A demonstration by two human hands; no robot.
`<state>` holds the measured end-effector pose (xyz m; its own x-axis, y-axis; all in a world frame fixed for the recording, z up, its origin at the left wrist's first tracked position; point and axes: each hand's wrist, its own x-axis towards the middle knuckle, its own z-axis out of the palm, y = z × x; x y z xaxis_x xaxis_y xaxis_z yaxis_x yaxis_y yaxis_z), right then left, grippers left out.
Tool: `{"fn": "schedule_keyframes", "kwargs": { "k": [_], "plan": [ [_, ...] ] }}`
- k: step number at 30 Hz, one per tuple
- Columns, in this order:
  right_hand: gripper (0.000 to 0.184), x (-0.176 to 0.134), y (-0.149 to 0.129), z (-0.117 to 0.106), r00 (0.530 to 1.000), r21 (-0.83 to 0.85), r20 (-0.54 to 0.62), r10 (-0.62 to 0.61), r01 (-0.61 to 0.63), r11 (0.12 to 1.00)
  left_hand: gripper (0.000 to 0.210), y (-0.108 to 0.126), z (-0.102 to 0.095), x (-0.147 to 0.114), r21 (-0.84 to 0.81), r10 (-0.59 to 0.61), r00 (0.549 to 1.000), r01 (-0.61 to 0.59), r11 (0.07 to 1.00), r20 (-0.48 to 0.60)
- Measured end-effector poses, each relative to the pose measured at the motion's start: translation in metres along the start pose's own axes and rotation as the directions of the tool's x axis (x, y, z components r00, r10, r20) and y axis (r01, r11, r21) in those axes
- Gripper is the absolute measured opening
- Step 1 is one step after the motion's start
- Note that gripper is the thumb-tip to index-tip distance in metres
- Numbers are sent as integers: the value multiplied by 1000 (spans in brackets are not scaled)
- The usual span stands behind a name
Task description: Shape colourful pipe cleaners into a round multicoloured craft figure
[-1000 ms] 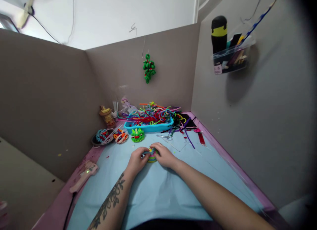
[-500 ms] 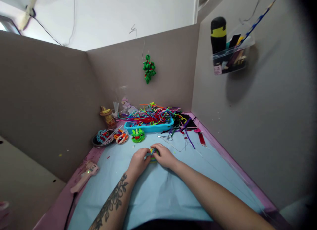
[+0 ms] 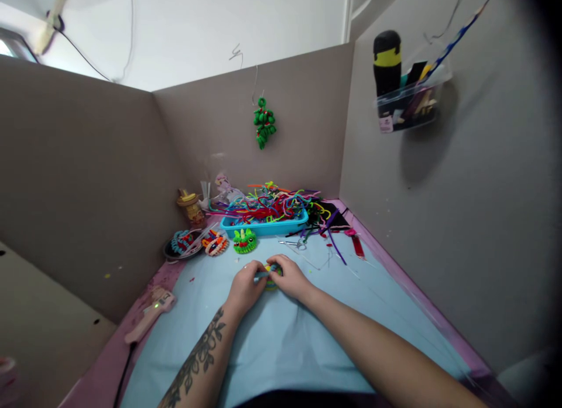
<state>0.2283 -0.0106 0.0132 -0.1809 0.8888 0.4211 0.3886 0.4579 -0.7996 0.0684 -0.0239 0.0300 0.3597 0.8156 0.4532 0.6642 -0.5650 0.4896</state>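
My left hand (image 3: 248, 284) and my right hand (image 3: 290, 274) meet over the middle of the table, both closed on a small yellow, green and blue pipe-cleaner piece (image 3: 271, 284). A light blue strand of it shows between the left thumb and fingers. My right fingers wrap over its upper right side, so much of it is hidden. Beyond the hands sits a green pipe-cleaner dragon head (image 3: 244, 241). An orange and white one (image 3: 215, 243) lies to its left.
A blue tray (image 3: 263, 227) heaped with pipe cleaners stands at the back. Scissors (image 3: 300, 243) lie in front of it. A pink glue gun (image 3: 151, 314) rests at left, near a dark bowl (image 3: 169, 254). A clear bin (image 3: 410, 106) hangs on the right panel.
The light blue strand between my fingers has shifted slightly and lies flatter. Both hands hold nearly the same place.
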Motion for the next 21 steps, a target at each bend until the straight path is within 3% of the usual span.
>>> {"fn": "schedule_keyframes", "kwargs": {
  "k": [6,14,21],
  "plan": [
    [34,1,1,1,999,36,-38,38,-37,999,12,6,-3,-1,-7,-10,1000,10,1000,-2],
    [34,1,0,1,999,35,-46,-17,19,999,19,14,-11,-2,-25,101,995,-101,995,18],
    [37,-2,-1,-2,999,45,-22,-31,32,998,10,5,-9,0,-55,14,1000,-13,998,14]
  ]
}}
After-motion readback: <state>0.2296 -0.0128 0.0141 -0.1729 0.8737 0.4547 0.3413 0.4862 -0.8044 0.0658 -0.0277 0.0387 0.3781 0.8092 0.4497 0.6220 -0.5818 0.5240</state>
